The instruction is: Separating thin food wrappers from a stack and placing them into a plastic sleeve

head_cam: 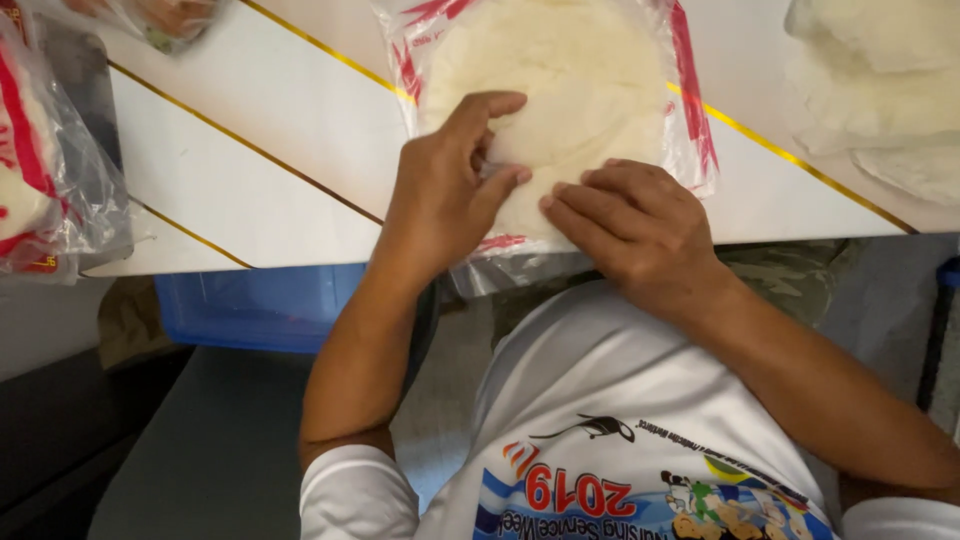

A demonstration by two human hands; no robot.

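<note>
white table (300, 150) with thin gold lines fills the far half of the view, its near edge running left to right above the person's lap. blue plastic bin (260, 305) sits below that edge, left of the left arm, on a dark floor. clear bag with red print (560, 100) lies flat on the table at centre, holding a stack of pale round flatbreads; its open near end hangs a little over the table edge. bare stack of the same pale flatbreads (880, 90) lies at far right, well apart from the bag. another filled bag with red print (40, 170) sits at the far left edge, partly cut off, and a third bag (160, 20) shows at top left, blurred.

left hand (445, 195) rests on the near left part of the centre bag, fingers spread, index and thumb pressed on the plastic over the flatbreads, not closed around anything. right hand (630, 225) lies flat on the near right part of the same bag, fingers together and pressing down, fingertips just beside the left thumb. both hands cover the bag's near edge, so its opening is mostly hidden.
</note>
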